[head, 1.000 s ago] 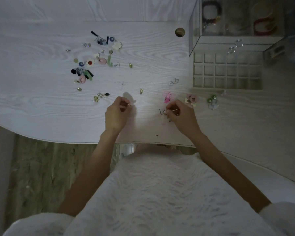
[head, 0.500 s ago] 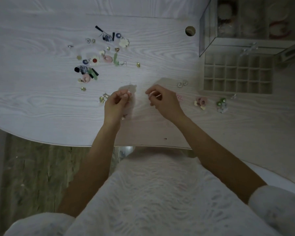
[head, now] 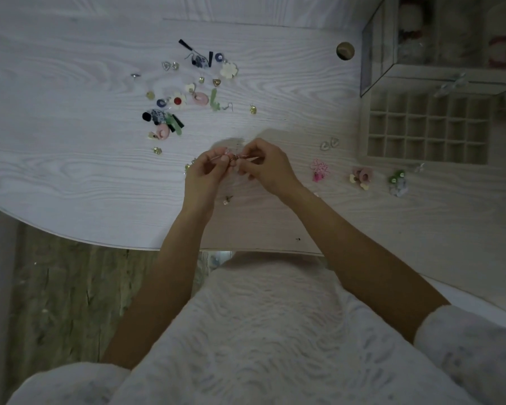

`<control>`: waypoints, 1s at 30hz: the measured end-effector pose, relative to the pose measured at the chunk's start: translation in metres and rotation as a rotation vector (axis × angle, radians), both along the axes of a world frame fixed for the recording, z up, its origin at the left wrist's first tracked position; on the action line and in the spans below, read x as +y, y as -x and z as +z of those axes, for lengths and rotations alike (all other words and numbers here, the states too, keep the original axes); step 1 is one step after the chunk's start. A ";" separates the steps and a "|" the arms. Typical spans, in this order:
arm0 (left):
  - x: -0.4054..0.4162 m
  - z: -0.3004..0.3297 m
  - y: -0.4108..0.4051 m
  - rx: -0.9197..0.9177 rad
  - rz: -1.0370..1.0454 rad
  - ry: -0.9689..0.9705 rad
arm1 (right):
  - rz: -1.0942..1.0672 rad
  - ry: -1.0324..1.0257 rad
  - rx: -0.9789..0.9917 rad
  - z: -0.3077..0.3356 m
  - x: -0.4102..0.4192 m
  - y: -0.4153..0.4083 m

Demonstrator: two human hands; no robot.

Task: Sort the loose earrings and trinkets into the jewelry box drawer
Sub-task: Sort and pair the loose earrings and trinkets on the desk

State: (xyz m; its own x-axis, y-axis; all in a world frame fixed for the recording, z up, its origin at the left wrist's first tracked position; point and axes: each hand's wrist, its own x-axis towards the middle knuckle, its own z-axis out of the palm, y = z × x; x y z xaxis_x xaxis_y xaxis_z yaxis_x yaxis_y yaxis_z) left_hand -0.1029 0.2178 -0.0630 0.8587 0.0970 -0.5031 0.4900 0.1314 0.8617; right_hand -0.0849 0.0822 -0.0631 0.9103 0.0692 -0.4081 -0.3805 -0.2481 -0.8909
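My left hand (head: 206, 173) and my right hand (head: 268, 166) meet fingertip to fingertip above the white table (head: 70, 159), both pinching a small wire earring (head: 235, 158) that is mostly hidden by the fingers. A scatter of loose earrings and trinkets (head: 187, 95) lies at the far left centre. The open jewelry box drawer (head: 427, 130), a grid of small compartments, sits at the right. In front of it lie a pink earring (head: 319, 171), a pink and cream pair (head: 361, 177), a green and blue pair (head: 397, 182) and two clear hearts (head: 329, 144).
The clear jewelry box (head: 438, 39) with bracelets inside stands behind the drawer at the top right. A round cable hole (head: 345, 50) is in the tabletop beside it. A tiny trinket (head: 227, 200) lies under my wrists. The curved table edge (head: 100, 244) runs close to my body.
My hands have come together from being apart; the right hand moved left and away from the table edge to meet the left. The view has shifted slightly.
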 end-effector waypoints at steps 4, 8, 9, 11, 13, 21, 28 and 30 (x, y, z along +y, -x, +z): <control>0.004 0.004 0.001 0.002 -0.047 -0.051 | 0.006 -0.005 -0.011 0.000 0.002 -0.001; 0.006 0.004 0.001 -0.025 -0.081 -0.158 | 0.023 0.025 -0.035 0.001 0.002 0.000; 0.006 0.003 0.002 -0.038 -0.091 -0.214 | 0.017 0.035 -0.040 0.001 0.003 0.001; 0.008 0.001 0.003 -0.090 -0.139 -0.367 | 0.011 0.046 -0.029 -0.001 0.004 0.001; 0.009 0.001 0.004 -0.161 -0.202 -0.509 | 0.008 0.050 -0.010 -0.002 0.007 0.003; 0.015 0.002 0.002 -0.053 -0.102 -0.369 | -0.074 0.003 -0.034 -0.002 0.009 0.005; 0.016 0.000 -0.001 0.010 -0.166 -0.366 | 0.098 0.301 -0.401 0.002 0.008 0.011; 0.016 -0.001 -0.003 0.010 -0.187 -0.443 | 0.228 0.468 -0.546 0.002 0.008 0.013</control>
